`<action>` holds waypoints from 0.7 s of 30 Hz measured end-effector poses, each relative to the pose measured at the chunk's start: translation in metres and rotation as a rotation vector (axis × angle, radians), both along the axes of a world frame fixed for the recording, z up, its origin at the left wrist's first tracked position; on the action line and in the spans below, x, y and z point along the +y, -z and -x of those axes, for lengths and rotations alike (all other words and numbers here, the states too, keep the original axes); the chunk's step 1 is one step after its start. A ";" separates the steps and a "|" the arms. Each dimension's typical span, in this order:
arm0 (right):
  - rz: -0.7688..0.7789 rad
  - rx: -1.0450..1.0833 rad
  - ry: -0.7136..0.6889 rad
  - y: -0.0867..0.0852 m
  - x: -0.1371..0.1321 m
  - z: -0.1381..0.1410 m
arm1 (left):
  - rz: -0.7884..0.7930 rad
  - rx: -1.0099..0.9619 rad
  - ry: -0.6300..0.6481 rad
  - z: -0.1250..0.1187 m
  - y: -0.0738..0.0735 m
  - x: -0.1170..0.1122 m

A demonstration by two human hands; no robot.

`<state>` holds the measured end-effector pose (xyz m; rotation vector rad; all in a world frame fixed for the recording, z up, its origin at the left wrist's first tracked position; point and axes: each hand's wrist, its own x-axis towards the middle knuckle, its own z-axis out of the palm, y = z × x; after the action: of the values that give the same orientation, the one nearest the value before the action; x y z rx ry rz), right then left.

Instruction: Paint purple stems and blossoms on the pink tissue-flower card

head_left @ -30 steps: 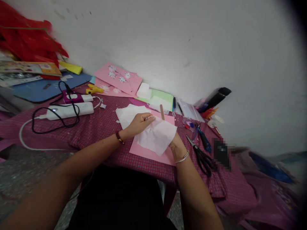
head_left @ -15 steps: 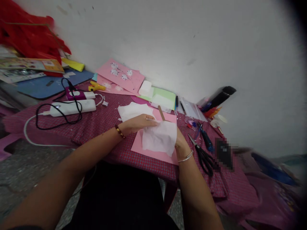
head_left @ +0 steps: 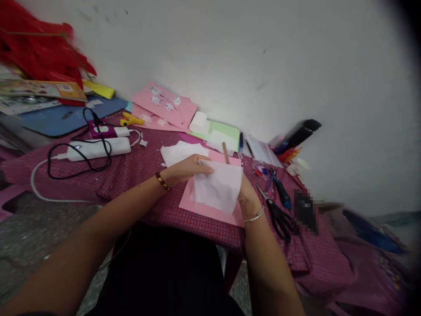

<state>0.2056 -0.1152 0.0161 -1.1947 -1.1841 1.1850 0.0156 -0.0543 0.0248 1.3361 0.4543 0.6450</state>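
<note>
Both my hands hold a thin white tissue sheet (head_left: 219, 188) above a pink card (head_left: 205, 207) on the checked tablecloth (head_left: 138, 169). My left hand (head_left: 187, 169) pinches the sheet's upper left corner, fingers closed on it. My right hand (head_left: 246, 193) grips the right edge from behind, mostly hidden by the paper. A wooden stick (head_left: 225, 153) lies on the card just beyond the sheet. More white tissue (head_left: 179, 152) lies to the left of the card.
Black scissors (head_left: 276, 213) and blue pens (head_left: 279, 186) lie right of the card. A white power strip (head_left: 98, 148) with black cable sits left. Pink flower cards (head_left: 164, 103), a yellow glue gun (head_left: 131, 119), green paper (head_left: 223, 131) and a black bottle (head_left: 297, 134) line the wall.
The tissue sheet has been drawn in from a spread, slanted shape to a narrower, squarer one. Both hands stayed on it. The view shifted slightly.
</note>
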 end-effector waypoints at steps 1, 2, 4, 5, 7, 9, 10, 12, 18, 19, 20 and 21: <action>0.008 0.044 -0.001 -0.002 -0.001 0.001 | -0.010 0.004 -0.002 0.000 -0.002 -0.001; 0.018 0.082 -0.001 -0.004 -0.002 0.003 | -0.020 0.007 -0.004 0.001 -0.003 -0.003; 0.029 0.132 0.003 -0.007 -0.004 0.005 | -0.027 0.010 -0.011 0.000 -0.004 -0.004; 0.026 0.136 0.009 -0.007 -0.005 0.006 | -0.027 0.013 -0.018 0.000 -0.003 -0.004; 0.017 0.131 0.030 -0.007 -0.005 0.006 | -0.020 0.018 -0.029 -0.001 -0.001 -0.002; 0.024 0.133 0.048 -0.005 -0.004 0.006 | -0.003 -0.016 -0.054 -0.002 0.001 0.000; 0.040 0.140 0.048 -0.003 -0.003 0.005 | 0.008 -0.052 -0.066 -0.002 0.001 0.001; 0.085 0.166 0.040 -0.002 -0.001 0.004 | 0.024 -0.147 -0.068 0.000 0.000 0.002; 0.105 0.102 0.020 0.000 0.001 0.003 | -0.062 -0.091 0.157 0.005 -0.009 0.002; 0.090 0.076 0.008 0.001 0.001 0.004 | -0.082 -0.044 0.149 0.004 -0.009 0.002; 0.076 0.052 -0.005 0.002 0.000 0.004 | -0.094 -0.005 0.124 0.003 -0.008 0.001; 0.062 0.030 -0.015 0.002 -0.001 0.004 | -0.088 0.026 0.101 0.002 -0.006 0.001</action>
<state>0.2012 -0.1158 0.0141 -1.2120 -1.1430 1.2542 0.0140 -0.0532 0.0313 1.4426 0.3806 0.5702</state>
